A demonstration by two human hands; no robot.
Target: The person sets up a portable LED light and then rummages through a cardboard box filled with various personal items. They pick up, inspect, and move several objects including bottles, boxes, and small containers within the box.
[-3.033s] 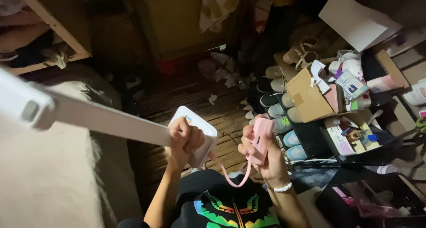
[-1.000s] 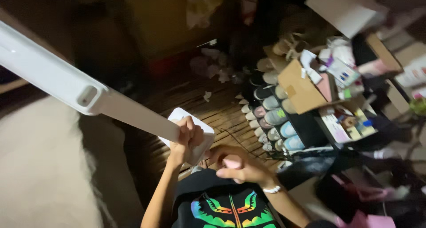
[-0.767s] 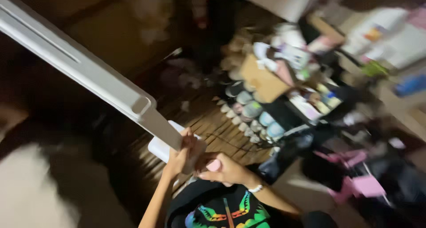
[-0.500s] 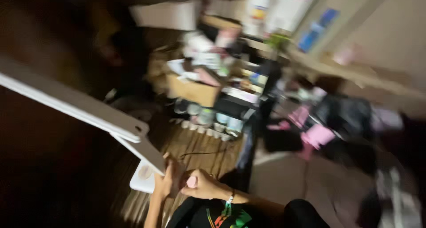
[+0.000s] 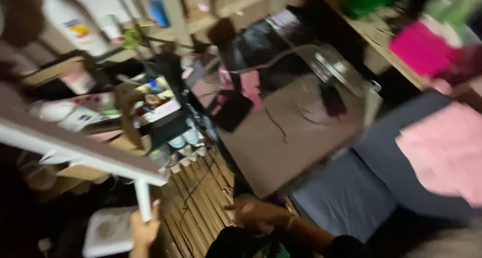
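The view is blurred. My left hand (image 5: 145, 231) is at the bottom left, closed around the short upright stem of a white desk lamp (image 5: 142, 201). The lamp's flat square base (image 5: 105, 233) lies under that hand, and its long white arm (image 5: 75, 150) runs off to the left edge. My right hand (image 5: 255, 213) hovers low over a slatted bamboo mat (image 5: 201, 202), just right of the lamp. It has a bracelet on the wrist and curled fingers. Whether it holds anything is lost in the blur.
A cardboard box of small items (image 5: 150, 107) and a row of small jars (image 5: 183, 140) stand behind the mat. To the right are a grey-brown flat surface (image 5: 296, 132) with cables, a blue cushion (image 5: 351, 197) and pink cloth (image 5: 447, 152). Shelves with bottles (image 5: 75, 22) line the back.
The view has swung to the right, bringing the cushion and pink cloth into sight. My left hand stays on the lamp. The pink thing seen at my right hand no longer shows.
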